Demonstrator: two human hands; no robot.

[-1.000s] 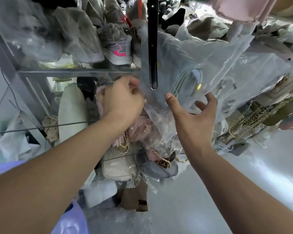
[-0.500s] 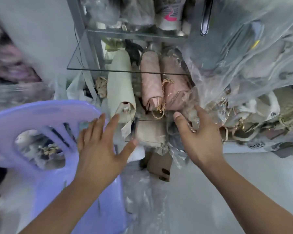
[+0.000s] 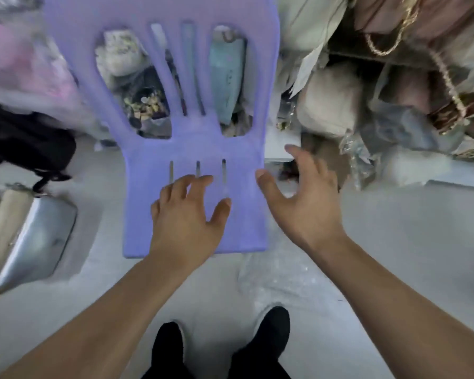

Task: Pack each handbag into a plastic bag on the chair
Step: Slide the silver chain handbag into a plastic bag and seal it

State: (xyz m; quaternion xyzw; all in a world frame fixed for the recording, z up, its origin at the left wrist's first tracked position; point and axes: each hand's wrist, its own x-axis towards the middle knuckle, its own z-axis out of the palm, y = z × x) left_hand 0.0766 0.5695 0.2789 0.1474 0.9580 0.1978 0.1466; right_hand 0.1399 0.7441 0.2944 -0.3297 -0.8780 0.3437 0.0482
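Note:
A lilac plastic chair (image 3: 148,209) stands in front of me, its seat bare. My left hand (image 3: 188,220) hovers over the seat, fingers spread, holding nothing. My right hand (image 3: 304,203) is open at the seat's right edge, also with nothing in it. A silver handbag (image 3: 36,242) lies on the floor to the left, with a beige bag (image 3: 3,222) beside it. A clear plastic bag (image 3: 279,277) lies crumpled on the floor below the seat's front right corner.
Wrapped pink and cream handbags with gold chains (image 3: 411,77) crowd the shelves at the right. A black bag (image 3: 25,143) sits at the left. More goods (image 3: 143,105) show through the chair's back. My black shoes (image 3: 268,332) stand on the pale floor.
My view has swung down from the shelves to the chair. Both hands dropped from the hanging wrapped bags to the seat, and the left let go of the plastic.

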